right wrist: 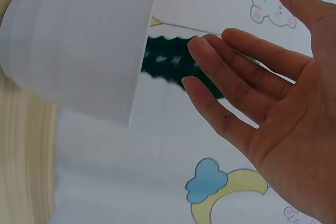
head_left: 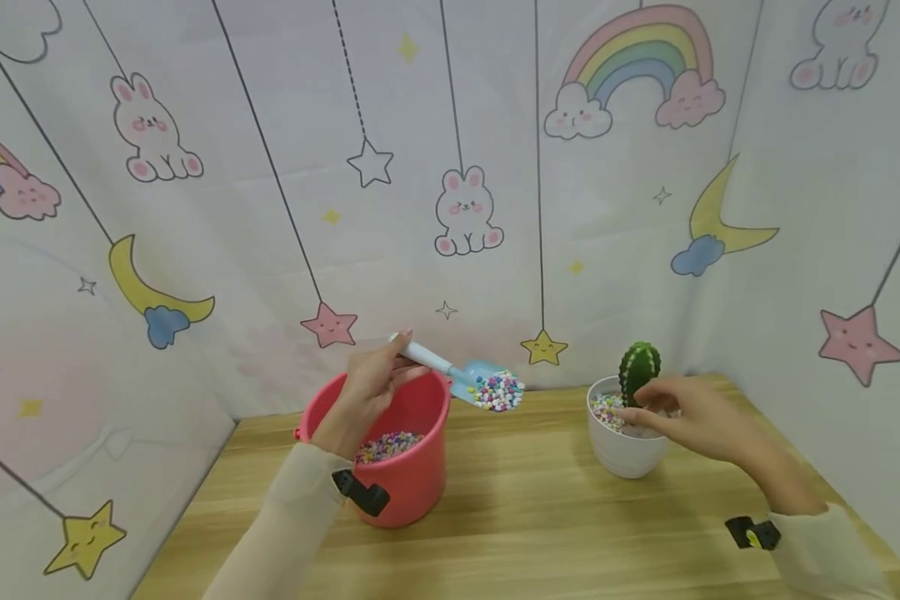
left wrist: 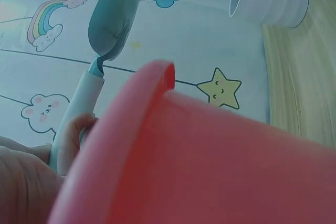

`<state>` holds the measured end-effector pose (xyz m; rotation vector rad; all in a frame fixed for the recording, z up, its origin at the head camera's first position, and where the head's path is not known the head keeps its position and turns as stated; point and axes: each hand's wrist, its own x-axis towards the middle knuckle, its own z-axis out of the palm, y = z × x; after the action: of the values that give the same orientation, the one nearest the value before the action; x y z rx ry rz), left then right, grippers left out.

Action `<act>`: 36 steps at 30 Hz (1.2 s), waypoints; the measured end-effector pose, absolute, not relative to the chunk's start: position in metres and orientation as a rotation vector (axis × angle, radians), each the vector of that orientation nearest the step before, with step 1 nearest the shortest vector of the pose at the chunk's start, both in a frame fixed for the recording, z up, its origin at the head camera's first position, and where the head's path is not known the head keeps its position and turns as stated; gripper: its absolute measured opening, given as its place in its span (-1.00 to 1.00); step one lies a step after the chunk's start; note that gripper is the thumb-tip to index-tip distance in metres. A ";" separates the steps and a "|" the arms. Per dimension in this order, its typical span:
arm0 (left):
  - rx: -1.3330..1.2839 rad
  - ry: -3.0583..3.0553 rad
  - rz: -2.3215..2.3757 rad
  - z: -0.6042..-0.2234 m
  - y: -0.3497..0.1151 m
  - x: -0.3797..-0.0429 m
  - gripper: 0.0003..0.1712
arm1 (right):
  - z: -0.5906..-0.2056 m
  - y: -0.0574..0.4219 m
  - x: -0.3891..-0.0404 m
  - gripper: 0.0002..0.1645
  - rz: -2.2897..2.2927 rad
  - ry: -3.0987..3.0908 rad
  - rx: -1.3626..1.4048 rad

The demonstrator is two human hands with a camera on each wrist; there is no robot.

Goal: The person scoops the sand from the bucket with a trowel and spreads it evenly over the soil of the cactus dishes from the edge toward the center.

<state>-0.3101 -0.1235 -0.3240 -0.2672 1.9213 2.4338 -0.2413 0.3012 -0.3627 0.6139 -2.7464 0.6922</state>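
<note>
Holding scoop (left wrist: 113, 24) of beads (head_left: 501, 392) by handle (head_left: 425, 356) in curled fingers of left hand (head_left: 371, 383), near-level beyond bucket (head_left: 412, 492), presumably against spilling; right hand's (head_left: 690, 417) fingers loosely spread at cactus (head_left: 639, 371) in pot (head_left: 626, 454), perhaps as guard.

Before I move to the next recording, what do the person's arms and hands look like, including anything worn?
The left hand and right hand are bare, with no gloves showing. The left sleeve and right sleeve are cream and long. A black mount sits by the left cuff; another black piece, with a small yellow patch, by the right.
</note>
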 end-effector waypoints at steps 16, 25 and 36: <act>-0.171 1.862 2.462 -0.326 -0.083 -0.315 -0.44 | -0.382 0.338 -0.254 -0.75 0.729 -2.627 0.602; -0.170 1.798 2.506 -0.326 -0.061 -0.320 -0.50 | -0.401 0.351 -0.258 -0.47 0.729 -2.606 0.529; -0.165 1.767 2.522 -0.328 -0.036 -0.328 -0.54 | -0.411 0.356 -0.264 -0.29 0.737 -2.666 0.484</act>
<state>-0.3282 -0.0363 -0.3285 -0.1652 1.7665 2.5224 -0.2636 0.3556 -0.4106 0.4844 -2.6656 0.7374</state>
